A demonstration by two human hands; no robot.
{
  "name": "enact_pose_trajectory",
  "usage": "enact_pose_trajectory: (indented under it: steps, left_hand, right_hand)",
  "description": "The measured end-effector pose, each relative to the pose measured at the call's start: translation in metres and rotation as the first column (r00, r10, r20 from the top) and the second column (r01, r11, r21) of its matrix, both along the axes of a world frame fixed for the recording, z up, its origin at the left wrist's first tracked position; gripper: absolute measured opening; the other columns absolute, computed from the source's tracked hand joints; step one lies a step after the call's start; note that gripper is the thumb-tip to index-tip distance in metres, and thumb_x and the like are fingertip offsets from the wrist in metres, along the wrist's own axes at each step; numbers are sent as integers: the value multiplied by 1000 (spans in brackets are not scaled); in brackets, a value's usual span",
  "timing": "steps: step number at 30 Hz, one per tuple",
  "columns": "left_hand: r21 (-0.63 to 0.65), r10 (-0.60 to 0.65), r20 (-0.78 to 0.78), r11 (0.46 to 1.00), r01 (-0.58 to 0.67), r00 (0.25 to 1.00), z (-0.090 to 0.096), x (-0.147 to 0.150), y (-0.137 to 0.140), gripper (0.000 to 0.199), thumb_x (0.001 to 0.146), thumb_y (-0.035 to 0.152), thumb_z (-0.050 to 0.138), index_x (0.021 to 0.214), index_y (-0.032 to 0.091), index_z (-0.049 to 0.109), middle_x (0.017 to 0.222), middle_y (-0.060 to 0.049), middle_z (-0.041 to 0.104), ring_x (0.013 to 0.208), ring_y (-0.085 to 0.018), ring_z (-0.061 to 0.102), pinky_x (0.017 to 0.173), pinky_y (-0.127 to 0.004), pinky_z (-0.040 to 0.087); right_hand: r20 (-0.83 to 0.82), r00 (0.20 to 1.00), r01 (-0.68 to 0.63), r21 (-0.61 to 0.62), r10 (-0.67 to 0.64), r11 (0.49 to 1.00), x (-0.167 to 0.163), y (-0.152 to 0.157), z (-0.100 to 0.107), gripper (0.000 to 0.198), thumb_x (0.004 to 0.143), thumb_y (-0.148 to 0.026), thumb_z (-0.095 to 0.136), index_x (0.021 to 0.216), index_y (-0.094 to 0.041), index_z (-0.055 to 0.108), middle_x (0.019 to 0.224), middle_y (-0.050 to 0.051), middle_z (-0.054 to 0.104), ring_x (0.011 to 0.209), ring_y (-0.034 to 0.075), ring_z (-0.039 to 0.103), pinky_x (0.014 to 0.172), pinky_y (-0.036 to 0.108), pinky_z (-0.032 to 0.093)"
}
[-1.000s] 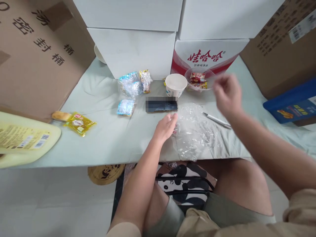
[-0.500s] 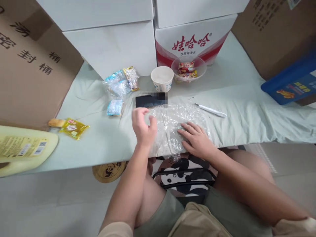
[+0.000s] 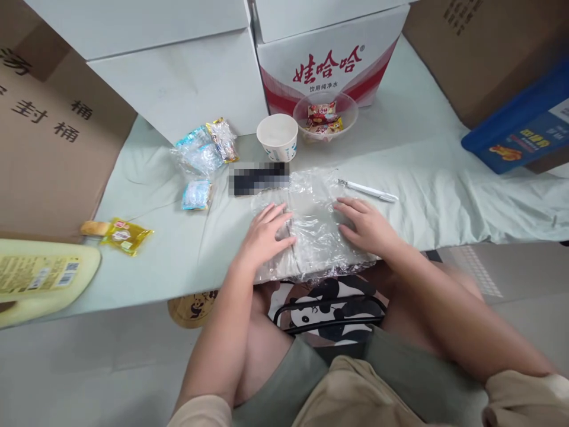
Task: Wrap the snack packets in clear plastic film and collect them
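A clear plastic bag [image 3: 313, 222] lies spread and wrinkled on the green cloth, its near side at the table's front edge. My left hand [image 3: 267, 232] rests flat on the left part of it, fingers apart. On its right part lies my right hand [image 3: 365, 226], fingers also stretched out and spread. Just beyond the plastic is a dark phone [image 3: 258, 179], partly blurred out. A white pen [image 3: 368, 190] lies behind my right hand.
Behind stand a paper cup [image 3: 278, 137] and a clear bowl [image 3: 351, 121] with snack packets. Wrapped snacks [image 3: 200, 151] lie left of them. A yellow packet [image 3: 127, 236] and a pale yellow jug [image 3: 66, 276] are far left. White boxes [image 3: 178, 89] close off the back; a blue container [image 3: 515, 136] stands right.
My left hand has come down from a curled, raised pose and now lies flat on the plastic. My right hand has shifted slightly right and outward. The view has moved slightly.
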State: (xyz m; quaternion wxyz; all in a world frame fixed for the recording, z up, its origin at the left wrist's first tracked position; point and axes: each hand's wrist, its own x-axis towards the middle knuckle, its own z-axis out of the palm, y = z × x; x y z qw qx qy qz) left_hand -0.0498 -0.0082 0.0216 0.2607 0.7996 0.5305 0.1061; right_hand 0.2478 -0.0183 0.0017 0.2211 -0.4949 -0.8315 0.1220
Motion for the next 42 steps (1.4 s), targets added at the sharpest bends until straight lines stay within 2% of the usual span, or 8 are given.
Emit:
enact_pose_trajectory:
  steps: [5,9,12,19,23,30,37,42]
  left_hand:
    - [-33,77,48,997,-75,996,-5,-20,6,52,87,31,74,138,22,65,163,-11,49,156,-31,38,128,-53,33]
    - [66,103,209,991,-119,973,9,-30,-2,13,89,25,63,90,19,75,126,-11,74,128,-29,64,115,-51,47]
    - [4,143,476,986,-164,867,23,-35,-13,17,88,34,65,79,20,69,99,-9,78,117,-28,69,106,-47,53]
    - [-539,609,557,782,-312,565,18,-28,10,38,69,48,84,82,19,63,63,1,64,62,-14,65,58,-24,51]
    - [-580,678,600,734,-353,425,15,-19,27,41,65,46,85,83,20,59,69,4,61,56,-9,61,46,-17,41]
    - [-642,564,578,761,-99,590,21,0,26,41,71,48,81,91,23,56,65,8,59,37,-4,43,34,-16,22]
    - [-649,563,635,760,-29,529,26,5,29,49,71,55,80,98,23,55,60,5,66,42,-9,54,40,-18,36]
    - [-524,489,778,851,-21,395,18,-6,32,76,65,78,73,116,26,52,75,1,73,60,-14,68,55,-24,50]
  right_hand:
    - [25,999,40,-12,-39,999,2,10,-8,29,98,-32,51,99,-18,77,118,15,75,107,36,68,96,59,54]
    - [-165,986,-4,58,13,998,2,0,12,22,96,-30,54,85,-20,70,112,14,77,112,36,69,98,59,51]
    - [-404,914,-106,-152,36,983,6,-13,34,19,98,-34,54,87,-21,63,93,10,78,94,27,74,85,46,57]
    - [-480,732,5,-705,-483,709,3,-9,49,34,88,-49,67,103,-21,57,63,-3,61,44,9,47,43,24,40]
    - [-428,819,-150,-802,-382,578,12,-11,52,59,81,-54,75,128,-22,57,73,0,69,53,15,60,51,30,52]
    - [-413,896,14,-346,-165,938,26,-5,44,44,86,-57,70,113,-23,70,124,12,72,119,32,67,107,51,53]
    - [-255,960,-210,-388,114,897,-9,-11,35,71,87,-34,69,152,-25,43,123,11,74,86,22,73,78,38,60]
    - [-137,990,-37,-411,-21,911,-19,-12,41,7,87,-28,59,86,-22,62,75,3,67,63,17,61,61,30,47]
